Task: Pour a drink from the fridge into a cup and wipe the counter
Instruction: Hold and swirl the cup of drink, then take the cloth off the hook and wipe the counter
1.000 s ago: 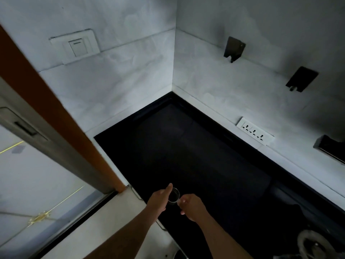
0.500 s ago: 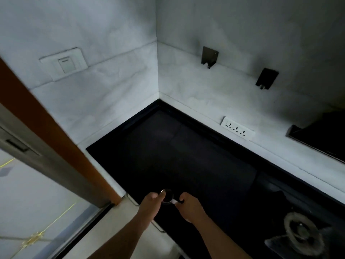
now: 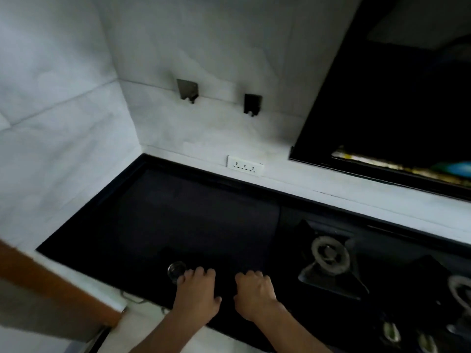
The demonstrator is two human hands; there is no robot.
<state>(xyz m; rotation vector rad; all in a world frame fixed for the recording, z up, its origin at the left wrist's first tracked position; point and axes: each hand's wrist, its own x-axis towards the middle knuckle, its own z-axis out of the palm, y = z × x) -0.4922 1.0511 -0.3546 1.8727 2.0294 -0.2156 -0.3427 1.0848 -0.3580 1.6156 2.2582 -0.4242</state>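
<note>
Presently, the step in hand reads as setting the cup down and letting go before the drink is fetched from the fridge.

Counter [image 3: 209, 215]: black, glossy, unlit; runs from the wall corner at left to the gas hob [image 3: 331, 266] at right. Its bare stretch left of the hob gives the cup a flat footing.

Left hand [image 3: 197, 294]: palm down on the counter near its front edge, fingers curled loosely together. The first fingertips lie against the near side of the cup; whether they pinch it or merely touch cannot be told. To release well, judged: lift the fingers straight up and away, not sideways, so the light glass is not dragged or tipped.

Right hand [image 3: 254, 294]: palm down just beside the left, fingers folded under, holding nothing, apart from the cup. It is the freer hand for the fridge door.

Cup [image 3: 176, 270]: a small clear glass, upright, round rim facing up, standing on the counter left of both hands and well apart from the hob. It appears empty, though dim light hinders certainty. Being transparent on black, it is easy to miss; judged best left clear of the front edge for pouring.
</note>
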